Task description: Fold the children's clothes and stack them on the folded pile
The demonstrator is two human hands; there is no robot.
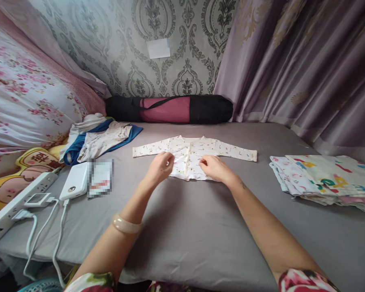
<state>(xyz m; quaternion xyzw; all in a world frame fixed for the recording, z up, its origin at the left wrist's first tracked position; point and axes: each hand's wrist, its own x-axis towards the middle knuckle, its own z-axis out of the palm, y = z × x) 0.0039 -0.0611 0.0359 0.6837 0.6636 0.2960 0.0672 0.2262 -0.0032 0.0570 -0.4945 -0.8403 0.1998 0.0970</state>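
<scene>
A small white button-front baby top [188, 162] with a tiny print lies spread on the grey bed sheet, its sleeves stretched out to both sides. My left hand [162, 167] is over the top's left side, fingers curled in toward the thumb. Over the right side, my right hand [215, 167] has thumb and fingers drawn together in a pinch. Whether any cloth is between the fingers of either hand is hidden. Both hands cover parts of the top's side edges; the buttons and the middle of the hem show between them.
Folded printed cloths [328, 178] are stacked at right. Crumpled clothes [101, 138] lie back left. A white power bank [76, 180], a blurred packet [100, 178] and a power strip [21, 198] with cables stand left. A black-and-pink rolled bag [167, 109] lies along the wall.
</scene>
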